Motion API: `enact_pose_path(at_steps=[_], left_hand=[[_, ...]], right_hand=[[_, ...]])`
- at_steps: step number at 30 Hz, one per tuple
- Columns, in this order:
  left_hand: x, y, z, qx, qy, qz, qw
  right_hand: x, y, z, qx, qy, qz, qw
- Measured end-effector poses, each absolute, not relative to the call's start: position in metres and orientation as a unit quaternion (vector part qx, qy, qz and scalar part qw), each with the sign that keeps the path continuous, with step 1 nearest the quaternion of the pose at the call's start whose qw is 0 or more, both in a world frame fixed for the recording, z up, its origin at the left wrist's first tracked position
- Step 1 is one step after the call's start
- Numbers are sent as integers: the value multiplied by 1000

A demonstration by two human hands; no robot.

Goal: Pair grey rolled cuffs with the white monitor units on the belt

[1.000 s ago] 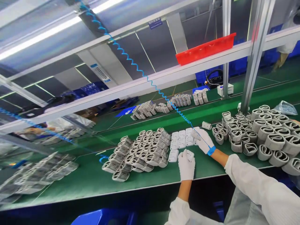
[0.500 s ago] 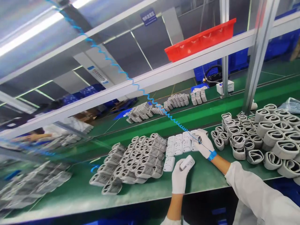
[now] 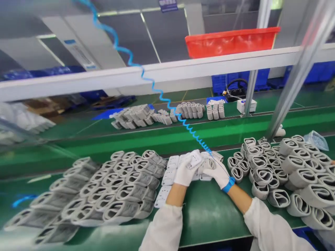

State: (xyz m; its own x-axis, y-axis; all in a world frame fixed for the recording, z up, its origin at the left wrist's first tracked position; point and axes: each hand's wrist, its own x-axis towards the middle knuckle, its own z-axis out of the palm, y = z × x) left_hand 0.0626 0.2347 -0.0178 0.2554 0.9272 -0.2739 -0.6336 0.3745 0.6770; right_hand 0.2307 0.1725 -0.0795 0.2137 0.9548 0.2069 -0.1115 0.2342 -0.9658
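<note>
Both my hands wear white gloves and meet over a row of white plastic housings point(image 3: 170, 174) on the green bench. My left hand point(image 3: 186, 170) is closed on a white housing point(image 3: 195, 158), held up against my right hand. My right hand point(image 3: 216, 170) is closed on a rolled grey cuff point(image 3: 209, 163), and a blue wrist strap point(image 3: 228, 184) with a coiled blue cord point(image 3: 167, 101) runs up from it. A heap of rolled grey cuffs point(image 3: 285, 174) lies to my right. Finished grey units point(image 3: 117, 188) are lined up to my left.
A green conveyor belt point(image 3: 146, 139) runs behind the bench, with more grey and white parts point(image 3: 162, 115) beyond it. A red tray point(image 3: 230, 42) sits on the overhead rail point(image 3: 157, 75). A slanted metal post point(image 3: 295, 76) stands at the right, near a clear plastic bag point(image 3: 318, 139).
My left hand has carried the white housing up from the bench front to my right hand. My view has swung left and lower, bringing the bench closer.
</note>
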Motion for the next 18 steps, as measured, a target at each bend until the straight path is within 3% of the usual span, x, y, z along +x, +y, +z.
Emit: enact_pose_path(at_steps=[9,14,18], left_hand=[[56,232,-25,207,197,527,800],[54,231,-20,303,169,550,760],[58,223,-15,467,213,541,666]], right_hand=[[239,151,-48,-485,-473,428,598],[237,148,-38,-478,-430,500,580],[238,144,-31,-496,-408,508,574]])
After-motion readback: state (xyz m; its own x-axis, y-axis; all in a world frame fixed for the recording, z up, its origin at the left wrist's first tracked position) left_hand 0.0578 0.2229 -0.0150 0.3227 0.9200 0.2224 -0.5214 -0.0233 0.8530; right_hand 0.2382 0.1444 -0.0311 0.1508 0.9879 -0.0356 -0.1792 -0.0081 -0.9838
